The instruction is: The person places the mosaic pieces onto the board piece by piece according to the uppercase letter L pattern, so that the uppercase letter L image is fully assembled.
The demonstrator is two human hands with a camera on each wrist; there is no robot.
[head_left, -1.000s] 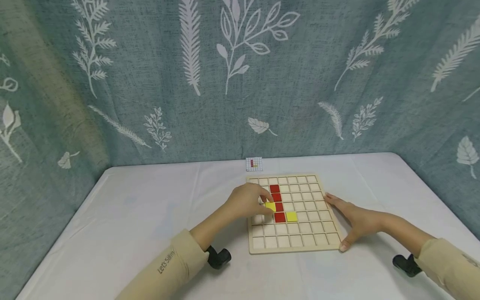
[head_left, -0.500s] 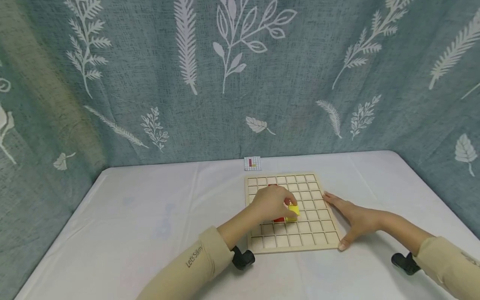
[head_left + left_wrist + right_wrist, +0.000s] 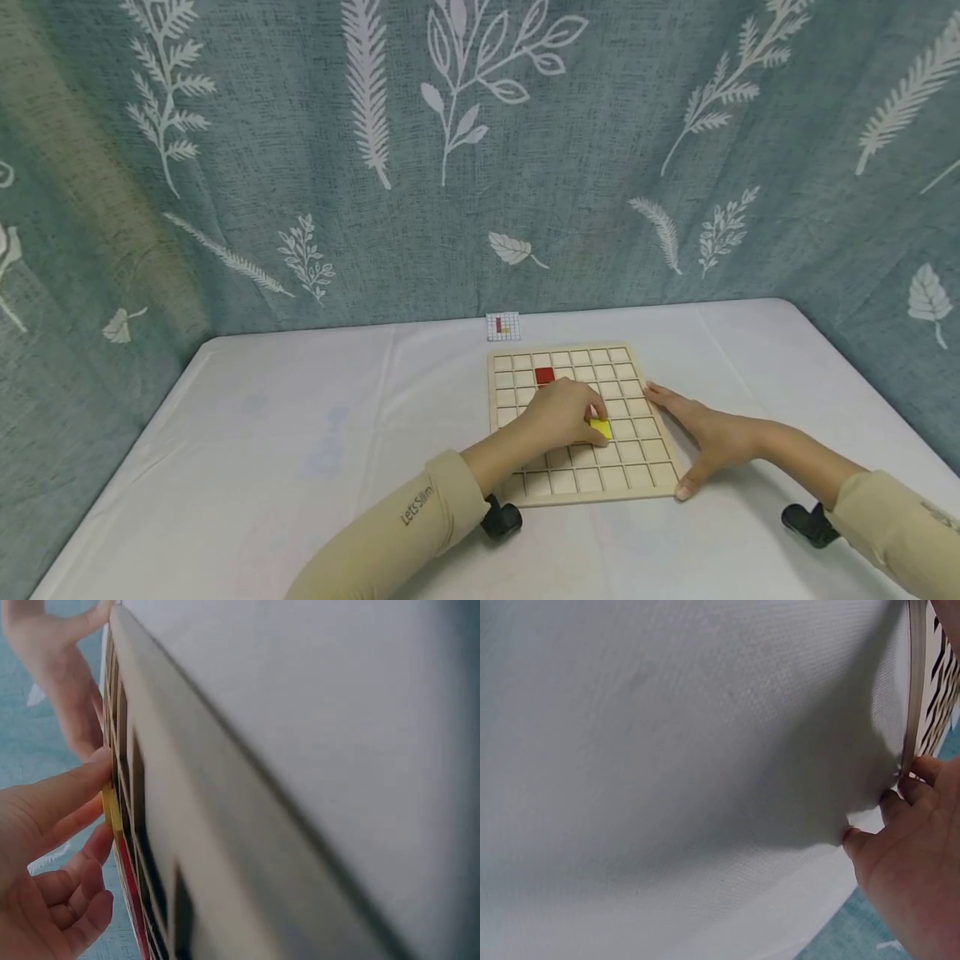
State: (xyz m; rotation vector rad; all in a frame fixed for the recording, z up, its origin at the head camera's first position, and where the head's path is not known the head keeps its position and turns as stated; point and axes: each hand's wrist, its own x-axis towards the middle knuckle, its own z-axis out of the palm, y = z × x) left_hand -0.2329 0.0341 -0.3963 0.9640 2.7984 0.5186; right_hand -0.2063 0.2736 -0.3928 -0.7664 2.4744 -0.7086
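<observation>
My left hand reaches over the wooden grid board and pinches a yellow square tile between thumb and fingers, low over the cells. In the left wrist view, yellow shows at the fingertips, right at the grid, with red tile edges close by. One red tile is visible near the top of the board; the hand and forearm cover the other tiles. My right hand rests at the board's right side with spread fingers, its thumb by the near corner and fingertips touching the edge.
A small printed grid card with red and yellow squares lies behind the board. The white-covered table extends to both sides. A leaf-patterned teal curtain hangs along the back and sides.
My left hand has carried the yellow tile rightward across the red column and past the other yellow tile, now covered by the hand. The right hand has stayed at the edge.
</observation>
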